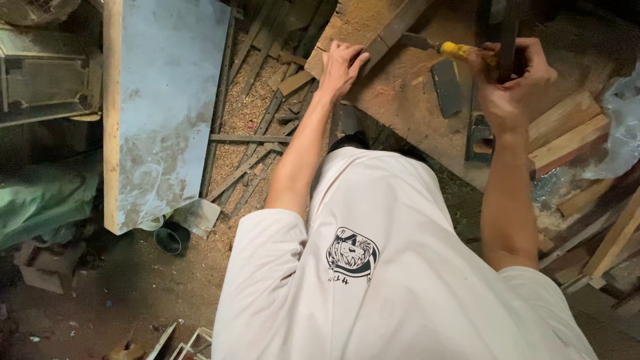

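The left hand (341,65) lies flat, fingers spread, pressing on a long wooden strip (393,30) that runs diagonally across the tabletop (400,93). It grips nothing; the palm and fingers bear down on the lower end of the strip.

The right hand (510,77) is closed around the yellow handle of a chisel (447,48). The metal blade of the chisel points left and meets the wooden strip just above the left hand. A dark upright bar (508,33) crosses in front of the right hand, so the exact finger grip is partly hidden.

The 2 hands are well apart, 1 at each end of the chisel line.

Sawdust covers the tabletop. A dark flat rectangular block (447,87) lies on the tabletop between the hands, below the chisel. A stack of short wooden boards (567,130) sits to the right of the right wrist. Clear plastic sheet (620,127) lies at the right edge.

To the left, a large pale panel (167,100) with a wooden edge leans over the floor. Thin wooden slats (260,127) lie scattered in sawdust between the panel and the tabletop. The person wears a white shirt (400,267).
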